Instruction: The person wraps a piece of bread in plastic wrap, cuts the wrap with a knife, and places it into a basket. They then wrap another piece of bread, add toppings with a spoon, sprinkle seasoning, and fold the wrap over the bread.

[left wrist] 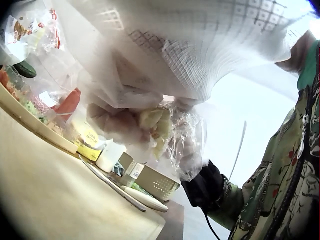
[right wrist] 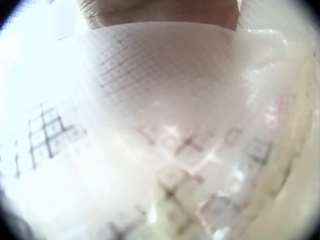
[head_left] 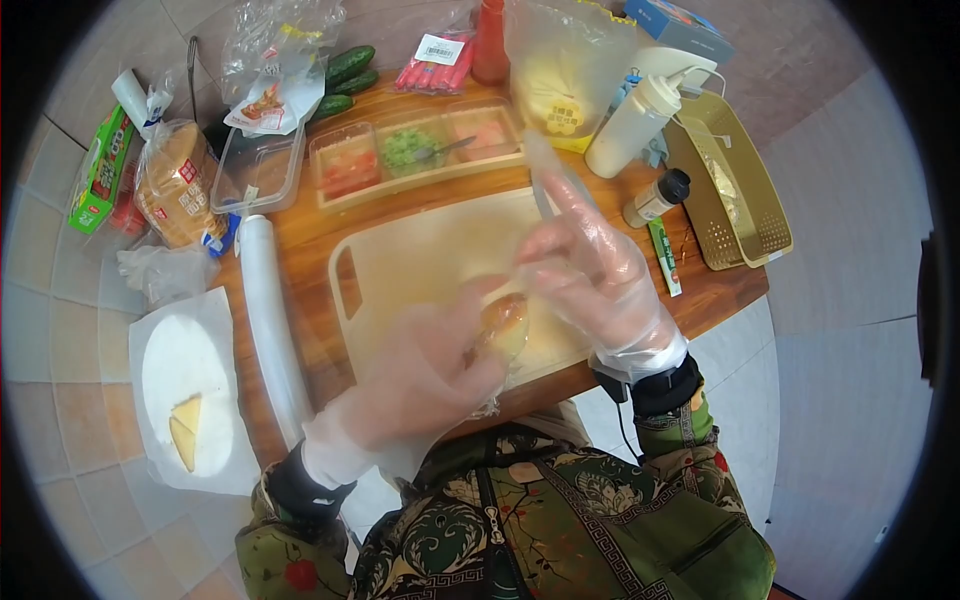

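A small browned bread roll (head_left: pixel 506 322) in clear film is gripped by the gloved left hand (head_left: pixel 415 365), its fingers and thumb round the roll over the cutting board (head_left: pixel 375 265). Just right of the roll, the gloved right hand (head_left: pixel 592 272) is raised with its index finger extended and the other fingers loosely bent; both hands are blurred. The left wrist view has pale filling (left wrist: pixel 161 131) showing at the roll beside crumpled clear film (left wrist: pixel 186 137). Translucent glove plastic (right wrist: pixel 165 85) fills most of the right wrist view, hiding the right fingertips.
A tray of chopped food (head_left: pixel 400 183) stands behind the board. At left are a film roll (head_left: pixel 270 330), bagged bread (head_left: pixel 178 190) and cheese pieces (head_left: pixel 184 440) on white paper. A squeeze bottle (head_left: pixel 630 130), shaker (head_left: pixel 655 200) and basket (head_left: pixel 755 215) are at right.
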A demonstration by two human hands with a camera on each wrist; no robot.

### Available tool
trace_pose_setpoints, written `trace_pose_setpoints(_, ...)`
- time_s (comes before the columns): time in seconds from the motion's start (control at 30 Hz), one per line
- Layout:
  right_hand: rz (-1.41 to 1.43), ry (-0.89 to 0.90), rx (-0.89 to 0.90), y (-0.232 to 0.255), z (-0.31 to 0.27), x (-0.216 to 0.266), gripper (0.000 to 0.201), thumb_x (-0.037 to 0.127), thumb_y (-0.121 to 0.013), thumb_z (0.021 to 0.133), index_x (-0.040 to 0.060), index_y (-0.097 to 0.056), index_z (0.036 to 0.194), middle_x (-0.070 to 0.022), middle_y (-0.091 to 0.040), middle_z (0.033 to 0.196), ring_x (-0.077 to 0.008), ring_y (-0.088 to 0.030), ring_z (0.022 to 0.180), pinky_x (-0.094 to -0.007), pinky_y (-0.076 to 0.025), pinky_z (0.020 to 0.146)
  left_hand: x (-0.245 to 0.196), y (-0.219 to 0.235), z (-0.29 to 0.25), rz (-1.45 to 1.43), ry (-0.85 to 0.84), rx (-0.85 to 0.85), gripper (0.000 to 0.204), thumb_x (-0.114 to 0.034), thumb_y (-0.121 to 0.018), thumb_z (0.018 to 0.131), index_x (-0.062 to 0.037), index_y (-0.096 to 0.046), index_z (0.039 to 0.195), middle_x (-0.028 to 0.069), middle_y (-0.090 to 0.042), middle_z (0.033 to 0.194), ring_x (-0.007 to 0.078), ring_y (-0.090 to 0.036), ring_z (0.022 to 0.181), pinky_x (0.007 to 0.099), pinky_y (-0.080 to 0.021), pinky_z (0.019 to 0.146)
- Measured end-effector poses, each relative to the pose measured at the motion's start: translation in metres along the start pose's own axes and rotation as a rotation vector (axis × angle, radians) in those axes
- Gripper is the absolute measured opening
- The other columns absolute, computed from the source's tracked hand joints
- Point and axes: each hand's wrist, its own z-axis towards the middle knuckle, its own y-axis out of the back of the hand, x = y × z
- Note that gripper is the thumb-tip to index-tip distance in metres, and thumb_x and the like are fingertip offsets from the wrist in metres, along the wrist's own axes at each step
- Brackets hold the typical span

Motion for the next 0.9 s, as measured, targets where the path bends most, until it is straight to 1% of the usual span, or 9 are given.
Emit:
trace_pose_setpoints(0.17,-0.040,0.043,0.102,0.010,0.003,-0.001,0.077,-0.007,-0.068,0.087,0.0053,-0.035,0.155,-0.0120,-0.052,0.148,-0.0133,-0.063,0.096,-0.0323,-0.051,0.092,-0.003,-0.002,-0.003,-0.084,0.038,-0.093,0.050,-0.017,-0.061,0.083,-0.0020,-0.051,0.130,0.0183,-0.060,0.067,0.0372,-0.063,0.063,0.0470,-0.048,0.060)
trace_pose_setpoints(0.23,-0.016,0.004,0.131,0.010,0.005,0.005,0.078,-0.007,-0.070,0.084,-0.0001,-0.035,0.154,-0.0069,-0.067,0.106,-0.0166,-0.062,0.100,-0.0381,-0.045,0.102,-0.005,0.000,-0.004,-0.046,0.045,-0.079,0.046,-0.016,-0.061,0.084,-0.0037,-0.053,0.127,0.0183,-0.060,0.067,0.0374,-0.063,0.065,0.0464,-0.048,0.061)
trace_pose_setpoints(0.33,-0.198,-0.024,0.151,0.011,0.011,0.017,0.078,-0.006,-0.073,0.083,-0.0025,-0.037,0.152,-0.0014,-0.066,0.091,-0.0131,-0.061,0.096,-0.0380,-0.038,0.110,0.001,-0.003,-0.004,0.011,-0.094,-0.125,0.043,-0.016,-0.061,0.085,-0.0048,-0.055,0.126,0.0178,-0.062,0.070,0.0371,-0.064,0.066,0.0451,-0.049,0.060)
trace_pose_setpoints(0.47,-0.191,-0.032,0.174,0.014,0.012,0.016,0.080,-0.005,-0.076,0.081,-0.0025,-0.038,0.152,0.0006,-0.066,0.088,-0.0107,-0.060,0.092,-0.0378,-0.031,0.115,0.002,-0.004,-0.004,-0.002,-0.106,-0.107,0.041,-0.015,-0.062,0.085,-0.0062,-0.056,0.125,0.0173,-0.064,0.074,0.0365,-0.064,0.066,0.0438,-0.049,0.060)
trace_pose_setpoints(0.53,-0.177,-0.052,0.162,0.014,0.011,0.015,0.082,-0.006,-0.077,0.079,-0.0018,-0.039,0.152,0.0002,-0.065,0.088,-0.0110,-0.061,0.089,-0.0356,-0.039,0.107,0.006,-0.008,-0.005,-0.078,-0.127,-0.200,0.041,-0.015,-0.064,0.085,-0.0073,-0.056,0.125,0.0163,-0.065,0.078,0.0352,-0.064,0.065,0.0427,-0.049,0.060)
trace_pose_setpoints(0.63,-0.040,-0.058,0.119,0.012,0.010,0.008,0.085,-0.007,-0.077,0.079,-0.0004,-0.036,0.153,-0.0003,-0.065,0.086,-0.0116,-0.062,0.088,-0.0322,-0.047,0.094,-0.002,-0.006,-0.007,-0.214,0.029,-0.178,0.041,-0.015,-0.066,0.086,-0.0092,-0.056,0.125,0.0139,-0.066,0.079,0.0322,-0.064,0.064,0.0407,-0.049,0.059)
trace_pose_setpoints(0.73,0.000,-0.053,0.068,0.010,0.008,0.004,0.088,-0.008,-0.075,0.079,0.0010,-0.033,0.155,-0.0017,-0.065,0.086,-0.0130,-0.063,0.087,-0.0293,-0.049,0.083,0.005,-0.009,-0.008,-0.273,0.003,-0.160,0.040,-0.014,-0.066,0.086,-0.0107,-0.056,0.125,0.0125,-0.067,0.084,0.0291,-0.064,0.065,0.0377,-0.049,0.060)
trace_pose_setpoints(0.87,0.001,0.023,0.046,0.009,0.008,-0.002,0.090,-0.009,-0.075,0.079,0.0016,-0.031,0.156,-0.0028,-0.065,0.087,-0.0134,-0.062,0.086,-0.0298,-0.049,0.083,0.005,-0.009,-0.006,-0.261,-0.116,-0.207,0.040,-0.013,-0.065,0.087,-0.0113,-0.057,0.126,0.0121,-0.068,0.090,0.0279,-0.066,0.071,0.0356,-0.050,0.064)
trace_pose_setpoints(0.9,0.023,0.021,0.050,0.008,0.007,-0.002,0.086,-0.008,-0.074,0.081,0.0016,-0.032,0.156,-0.0039,-0.063,0.097,-0.0120,-0.062,0.088,-0.0292,-0.050,0.085,0.000,-0.003,-0.007,-0.239,-0.065,-0.159,0.040,-0.012,-0.065,0.087,-0.0110,-0.058,0.126,0.0124,-0.069,0.094,0.0282,-0.067,0.074,0.0351,-0.052,0.067)
